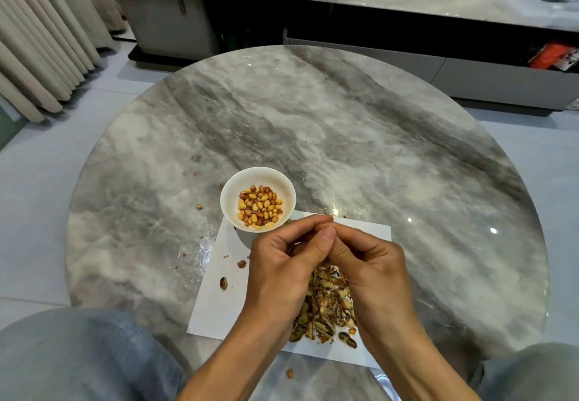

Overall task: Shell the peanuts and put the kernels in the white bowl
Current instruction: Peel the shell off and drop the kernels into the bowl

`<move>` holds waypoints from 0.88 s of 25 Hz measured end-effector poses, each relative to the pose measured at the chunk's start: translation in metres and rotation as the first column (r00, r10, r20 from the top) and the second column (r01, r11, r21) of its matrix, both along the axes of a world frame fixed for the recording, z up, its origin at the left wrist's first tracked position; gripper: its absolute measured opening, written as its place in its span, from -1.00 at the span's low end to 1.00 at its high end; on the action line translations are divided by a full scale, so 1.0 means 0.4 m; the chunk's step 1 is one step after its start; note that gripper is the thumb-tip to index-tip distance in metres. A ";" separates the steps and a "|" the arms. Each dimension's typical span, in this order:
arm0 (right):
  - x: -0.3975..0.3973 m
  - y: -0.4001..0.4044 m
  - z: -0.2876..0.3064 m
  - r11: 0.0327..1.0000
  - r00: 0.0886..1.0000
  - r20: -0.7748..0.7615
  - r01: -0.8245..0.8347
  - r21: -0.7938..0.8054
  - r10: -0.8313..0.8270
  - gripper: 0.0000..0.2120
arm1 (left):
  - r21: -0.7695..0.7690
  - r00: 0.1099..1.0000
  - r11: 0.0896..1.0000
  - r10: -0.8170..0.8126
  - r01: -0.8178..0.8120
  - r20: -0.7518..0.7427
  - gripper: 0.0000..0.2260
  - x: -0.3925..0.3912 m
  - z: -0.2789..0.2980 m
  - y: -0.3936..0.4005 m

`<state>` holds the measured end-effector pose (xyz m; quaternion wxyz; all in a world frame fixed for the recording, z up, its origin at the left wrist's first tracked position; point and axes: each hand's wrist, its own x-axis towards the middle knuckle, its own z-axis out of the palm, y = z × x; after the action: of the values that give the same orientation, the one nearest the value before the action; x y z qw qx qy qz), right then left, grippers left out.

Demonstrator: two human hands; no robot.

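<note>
both hands, left hand (282,262) and right hand (369,262), pinch together over something hidden, likely a peanut. the white bowl (258,200) sits just left-beyond; a popped kernel could miss it.

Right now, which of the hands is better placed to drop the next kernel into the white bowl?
Probably the left hand: it is nearer the white bowl, which stands to its left, while the right hand lies farther away.
</note>
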<state>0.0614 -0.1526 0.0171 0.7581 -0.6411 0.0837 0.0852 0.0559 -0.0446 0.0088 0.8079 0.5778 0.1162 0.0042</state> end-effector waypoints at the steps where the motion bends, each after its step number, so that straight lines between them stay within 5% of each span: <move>1: 0.003 -0.001 0.001 0.999 0.999 -0.034 -0.004 0.034 0.006 -0.83 | -0.002 1.000 1.000 -0.017 0.017 -0.006 -0.80 0.002 0.003 0.003; 5: 0.026 -0.026 0.011 0.999 0.994 -0.104 -0.028 0.032 0.031 -0.81 | 0.271 0.984 0.954 -0.159 0.131 0.083 -0.67 0.012 0.006 0.038; 10: 0.039 -0.053 0.029 0.981 0.986 -0.041 -0.168 -0.097 0.164 -0.83 | 0.491 0.977 0.870 -0.141 0.046 0.158 -0.68 0.017 0.008 0.049; 17: 0.046 -0.072 0.048 0.949 0.982 0.079 -0.142 -0.282 0.171 -0.89 | 0.560 0.957 0.828 -0.188 0.034 0.219 -0.73 0.017 0.015 0.057; 22: 0.030 -0.057 0.052 0.965 0.979 0.174 -0.055 -0.255 0.102 -0.86 | 0.378 0.971 0.925 -0.117 0.030 0.209 -0.75 0.013 0.025 0.052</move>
<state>0.0734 -0.1753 0.0377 0.6722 -0.7391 -0.0028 0.0439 0.0613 -0.0239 0.0187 0.6912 0.7200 -0.0018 0.0619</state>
